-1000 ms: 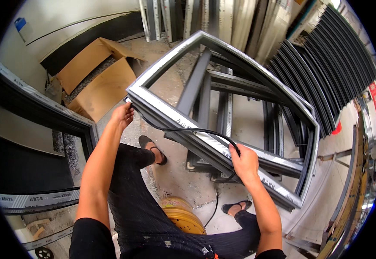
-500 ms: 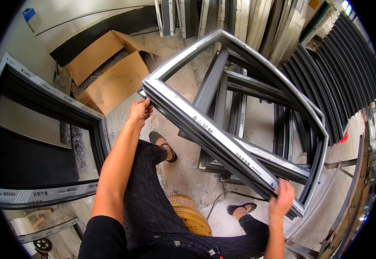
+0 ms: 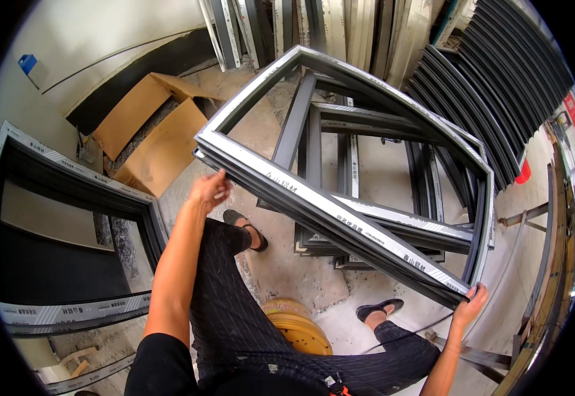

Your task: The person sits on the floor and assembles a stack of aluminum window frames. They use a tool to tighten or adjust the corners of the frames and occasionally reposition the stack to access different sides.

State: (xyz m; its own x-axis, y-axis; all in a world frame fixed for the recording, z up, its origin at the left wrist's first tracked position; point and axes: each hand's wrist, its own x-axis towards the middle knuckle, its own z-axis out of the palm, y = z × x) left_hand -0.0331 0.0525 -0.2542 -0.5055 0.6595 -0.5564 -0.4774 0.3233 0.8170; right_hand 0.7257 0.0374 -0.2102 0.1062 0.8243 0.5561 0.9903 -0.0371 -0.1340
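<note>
A grey metal window frame (image 3: 340,211) with white printed film lies tilted on top of a stack of similar frames (image 3: 393,214). At its near right corner, my right hand (image 3: 470,302) is closed on a thin black strip (image 3: 426,328), which looks like rubber seal. Part of that strip runs along the frame's near edge, and its loose tail hangs down past my right leg. My left hand (image 3: 211,191) is by the frame's left corner, fingers loosely bent and apart, holding nothing. Whether its fingertips touch the frame's lower edge is hard to tell.
A yellow round drum (image 3: 298,327) stands between my legs. Another frame (image 3: 76,300) leans at the left, near an open cardboard box (image 3: 162,142). Dark profiles (image 3: 492,86) are stacked at the far right, with a metal rack (image 3: 541,251) along the right side.
My right hand has moved right along the near edge to the corner, with the black strip. My left hand has come off the frame's left corner, its fingers loosening. The view has shifted slightly.
</note>
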